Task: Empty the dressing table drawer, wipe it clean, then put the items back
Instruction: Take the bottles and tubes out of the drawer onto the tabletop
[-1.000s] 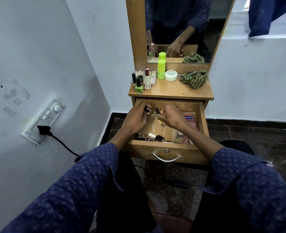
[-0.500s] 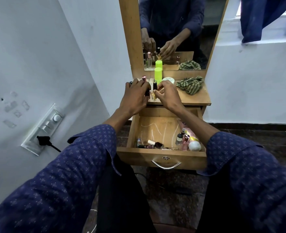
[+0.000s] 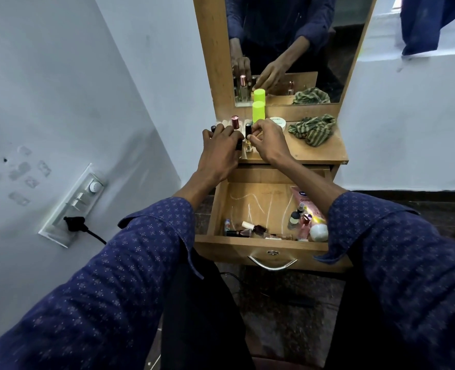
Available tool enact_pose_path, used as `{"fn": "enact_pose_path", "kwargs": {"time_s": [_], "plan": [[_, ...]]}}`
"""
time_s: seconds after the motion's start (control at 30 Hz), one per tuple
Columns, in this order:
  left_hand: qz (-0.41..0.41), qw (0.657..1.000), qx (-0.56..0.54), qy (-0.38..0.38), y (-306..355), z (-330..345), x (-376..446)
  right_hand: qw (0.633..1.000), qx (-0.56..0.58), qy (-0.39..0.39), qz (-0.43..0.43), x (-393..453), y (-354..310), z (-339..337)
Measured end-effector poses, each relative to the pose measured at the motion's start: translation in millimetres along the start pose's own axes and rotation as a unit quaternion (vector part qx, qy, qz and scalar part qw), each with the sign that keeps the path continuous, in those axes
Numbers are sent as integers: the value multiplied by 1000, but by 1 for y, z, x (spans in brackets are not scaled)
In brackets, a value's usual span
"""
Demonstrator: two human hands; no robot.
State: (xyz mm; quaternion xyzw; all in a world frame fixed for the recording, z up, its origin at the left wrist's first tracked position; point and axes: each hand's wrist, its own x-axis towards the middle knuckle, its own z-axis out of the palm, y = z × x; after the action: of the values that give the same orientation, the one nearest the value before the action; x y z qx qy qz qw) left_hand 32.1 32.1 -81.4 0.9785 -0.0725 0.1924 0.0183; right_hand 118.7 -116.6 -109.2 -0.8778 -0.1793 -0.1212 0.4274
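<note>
The wooden drawer [image 3: 271, 245] stands pulled out below the dressing table top [image 3: 319, 153]. Inside lie a pink tube [image 3: 305, 200], a white ball-shaped jar [image 3: 318, 232] and several small bottles [image 3: 258, 231] along the front. Both hands are up at the table top's left part. My left hand [image 3: 222, 146] is curled around a small black-capped bottle [image 3: 238, 144]. My right hand [image 3: 267, 141] pinches a small nail polish bottle [image 3: 248, 137] with a black cap, its base on or just above the wood.
On the table top stand a neon green bottle [image 3: 258, 112], a rose-capped perfume bottle [image 3: 234, 122], a white cream jar [image 3: 277, 122] and a crumpled striped green cloth [image 3: 313, 129]. A mirror [image 3: 287, 49] rises behind. A wall socket with a black plug [image 3: 72, 224] is at left.
Both hands rose out of the drawer carrying small bottles and now hold them at the left part of the table top. The camera tilted up slightly.
</note>
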Motion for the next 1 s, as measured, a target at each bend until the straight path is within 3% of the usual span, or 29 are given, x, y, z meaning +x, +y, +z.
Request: {"fn": "enact_pose_path", "kwargs": {"time_s": [0.77,0.9,1.0], "plan": [[10,998,19,55,1,4,-3,999,20,-3,45,-11,0,-1],[46,995,-35,81,9,11,-16,999,-14,6,33,-29,-3,-7],[74,991,-112,25,9,21,-38,998,-52,-7,23,-50,-2,-12]]}}
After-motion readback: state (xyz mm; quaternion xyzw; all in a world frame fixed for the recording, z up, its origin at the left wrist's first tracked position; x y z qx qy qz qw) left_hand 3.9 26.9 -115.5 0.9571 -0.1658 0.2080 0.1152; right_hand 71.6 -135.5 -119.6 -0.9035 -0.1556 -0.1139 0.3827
